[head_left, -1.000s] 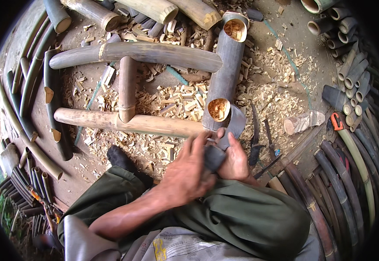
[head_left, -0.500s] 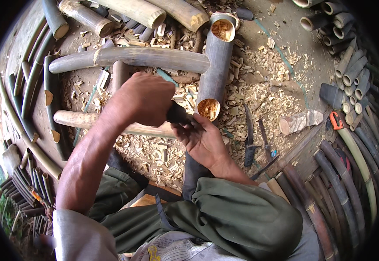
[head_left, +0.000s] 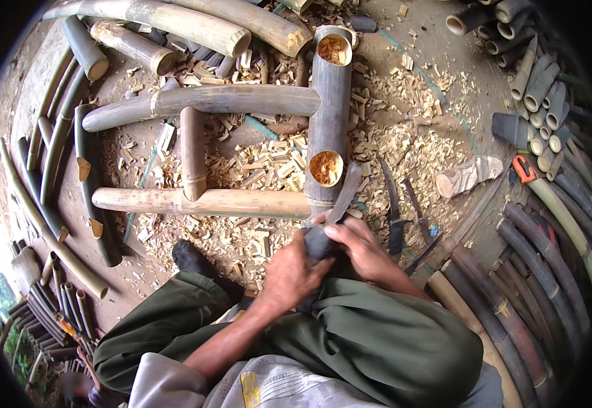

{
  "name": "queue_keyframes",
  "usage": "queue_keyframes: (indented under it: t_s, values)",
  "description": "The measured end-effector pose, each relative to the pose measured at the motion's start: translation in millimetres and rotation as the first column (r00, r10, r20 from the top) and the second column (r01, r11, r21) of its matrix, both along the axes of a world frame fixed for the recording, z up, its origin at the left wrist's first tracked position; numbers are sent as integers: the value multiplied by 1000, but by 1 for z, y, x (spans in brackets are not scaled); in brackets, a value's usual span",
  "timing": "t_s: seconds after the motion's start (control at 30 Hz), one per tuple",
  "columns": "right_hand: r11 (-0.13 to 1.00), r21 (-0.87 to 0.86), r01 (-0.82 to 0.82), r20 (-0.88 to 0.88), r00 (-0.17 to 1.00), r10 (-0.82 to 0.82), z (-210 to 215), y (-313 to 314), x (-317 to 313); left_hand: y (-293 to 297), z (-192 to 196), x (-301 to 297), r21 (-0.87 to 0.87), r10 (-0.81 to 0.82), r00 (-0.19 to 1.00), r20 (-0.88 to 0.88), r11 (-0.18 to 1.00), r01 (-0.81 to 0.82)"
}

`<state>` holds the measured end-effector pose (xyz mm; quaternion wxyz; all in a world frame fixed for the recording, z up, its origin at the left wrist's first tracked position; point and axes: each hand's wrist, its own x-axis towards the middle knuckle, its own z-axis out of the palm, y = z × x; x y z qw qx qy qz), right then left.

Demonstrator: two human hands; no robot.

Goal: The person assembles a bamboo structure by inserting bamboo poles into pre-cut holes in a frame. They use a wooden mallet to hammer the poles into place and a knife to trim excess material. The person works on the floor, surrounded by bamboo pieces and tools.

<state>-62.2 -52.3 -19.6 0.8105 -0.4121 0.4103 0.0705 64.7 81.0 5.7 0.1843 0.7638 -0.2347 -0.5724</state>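
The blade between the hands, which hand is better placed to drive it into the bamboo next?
Probably the right. The right hand grips the dark piece by the blade, whose tip sits at the upright bamboo tube. The left hand sits lower, steadying.

Pale wood chips (head_left: pixel 405 146) littered the dirt floor (head_left: pixel 459 95). Cut bamboo tubes (head_left: pixel 534 81) were heaped at upper right, dark split bamboo strips (head_left: pixel 534 272) lay along the right edge, and long poles (head_left: pixel 44 204) on the left. A short log stub (head_left: pixel 466 175) sat near an orange-handled tool (head_left: pixel 524 168). Two dark blades (head_left: pixel 394 204) lay among the chips.
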Motion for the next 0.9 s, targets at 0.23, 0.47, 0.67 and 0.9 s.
queue_keyframes:
  t_s: [0.23, 0.47, 0.67, 0.9]
  values:
    - [924, -362, 127, 150, 986, -77, 19, -68, -13, -61, 13, 29, -335, -464, 881, 93, 819, 467]
    - [-173, -893, -416, -416, 909, -36, -48, -74, -34, -95, -62, 114, -485, 376, 924, 65, 821, -301]
    - [-279, -870, -406, -412, 910, -40, -44, -62, -15, -116, -101, 102, -388, 366, 925, 101, 871, -302]
    - [-326, -852, -410, -442, 897, 28, -45, -72, -15, -116, -106, 93, -430, 486, 868, 106, 809, -401]
